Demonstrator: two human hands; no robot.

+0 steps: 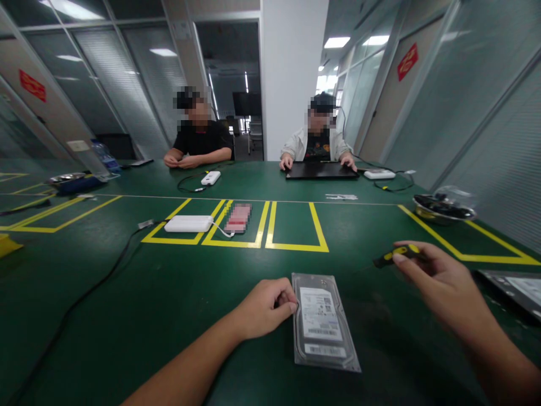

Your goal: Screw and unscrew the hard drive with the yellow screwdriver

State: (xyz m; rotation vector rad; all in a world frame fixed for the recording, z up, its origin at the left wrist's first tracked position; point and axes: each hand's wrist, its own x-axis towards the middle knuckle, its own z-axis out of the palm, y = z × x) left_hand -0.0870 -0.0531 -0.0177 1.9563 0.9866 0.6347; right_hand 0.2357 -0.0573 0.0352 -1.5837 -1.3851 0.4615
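Note:
A silver hard drive (320, 344) with white labels lies flat on the green table in front of me. My left hand (270, 304) is closed, thumb and forefinger pinched at the drive's left edge near its upper part. Whether something small sits between those fingertips is hidden. Right of the drive and raised above the table, my right hand (435, 270) grips a yellow-and-black screwdriver (397, 256) by its handle. The screwdriver points left, and its thin shaft is hard to make out against the green.
A white power bank (188, 224) and a red-screened phone (239, 218) lie by yellow tape outlines. At right are a metal bowl of parts (443, 207) and a dark device (513, 290). Two people sit opposite; one holds a black panel (321, 171). A black cable (97, 282) runs along the left.

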